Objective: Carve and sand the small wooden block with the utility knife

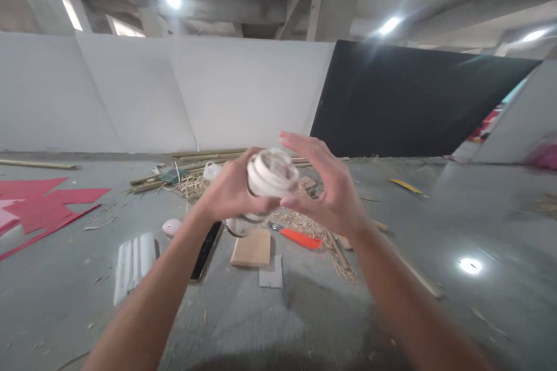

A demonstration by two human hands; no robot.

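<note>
My left hand [230, 188] is wrapped round a white, round, ribbed thing [270, 174], perhaps a jar or a wound roll; motion blur hides its exact kind. It is held up above the floor in front of me. On its other side my right hand [328, 185] is open, thumb and fingers spread in a curve, with a gap between palm and the white thing. Beneath my hands lie an orange-handled tool [301, 238], a light wooden block [251, 248] and a small grey card [272, 273]. A black strip-like object [205, 254] is partly covered by my left forearm.
Wood shavings [296, 217] and bamboo strips [191, 182] are spread behind my hands. Red sheets [41, 206], a white ridged piece [134, 266] and a pinkish rounded item [171, 226] lie left. A yellow tool [405, 186] lies right. White panels [252, 90] and a black panel [409, 101] stand beyond.
</note>
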